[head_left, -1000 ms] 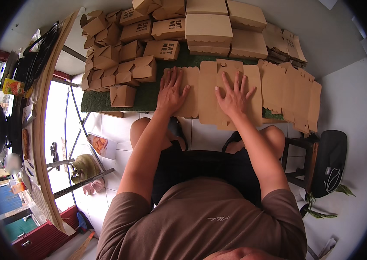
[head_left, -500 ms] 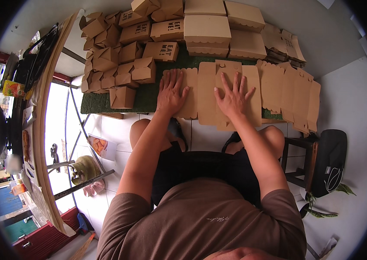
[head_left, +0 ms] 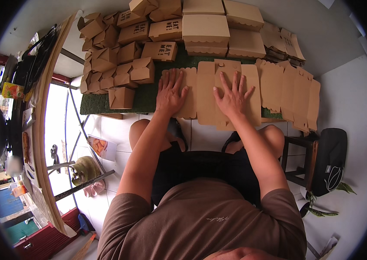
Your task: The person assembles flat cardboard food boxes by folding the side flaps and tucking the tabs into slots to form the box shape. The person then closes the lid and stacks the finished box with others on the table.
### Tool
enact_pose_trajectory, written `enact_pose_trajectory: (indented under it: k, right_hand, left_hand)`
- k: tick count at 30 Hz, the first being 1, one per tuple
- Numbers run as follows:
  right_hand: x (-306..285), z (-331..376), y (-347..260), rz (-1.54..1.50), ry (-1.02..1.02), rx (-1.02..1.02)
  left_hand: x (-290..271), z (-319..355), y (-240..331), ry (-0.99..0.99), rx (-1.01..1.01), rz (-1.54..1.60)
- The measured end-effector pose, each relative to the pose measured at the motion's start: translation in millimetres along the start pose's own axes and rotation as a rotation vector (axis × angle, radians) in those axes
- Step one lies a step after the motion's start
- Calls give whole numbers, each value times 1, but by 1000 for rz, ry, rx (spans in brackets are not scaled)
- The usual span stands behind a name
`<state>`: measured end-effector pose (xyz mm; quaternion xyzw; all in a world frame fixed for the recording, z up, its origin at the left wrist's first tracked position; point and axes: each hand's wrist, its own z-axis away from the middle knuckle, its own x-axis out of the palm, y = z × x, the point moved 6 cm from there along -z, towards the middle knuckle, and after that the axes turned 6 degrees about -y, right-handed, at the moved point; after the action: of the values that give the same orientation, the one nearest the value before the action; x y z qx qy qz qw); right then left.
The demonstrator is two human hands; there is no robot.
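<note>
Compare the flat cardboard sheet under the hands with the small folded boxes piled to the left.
The flat sheet lies unfolded and spread wide under the left hand and right hand; the folded boxes are closed cubes, heaped and tilted. The sheet looks blank on top; several boxes carry dark print. Both are brown cardboard on the green mat.

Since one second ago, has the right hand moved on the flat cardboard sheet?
No. The right hand lies flat on the unfolded cardboard sheet, as before, in the same place relative to the green mat.
</note>
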<state>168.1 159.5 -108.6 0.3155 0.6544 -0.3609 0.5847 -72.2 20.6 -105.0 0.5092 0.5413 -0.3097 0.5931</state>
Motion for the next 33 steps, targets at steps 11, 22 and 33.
enact_pose_trajectory:
  k: [11,22,33]
  right_hand:
    - [-8,3,-7,-19,109,-76]
    - [-37,-35,41,-428,147,-64]
    - [-51,-50,108,-447,142,3]
  left_hand:
    - [-22,0,42,46,167,-53]
    - [5,-13,80,-132,286,35]
    - [-13,3,60,-156,278,-4]
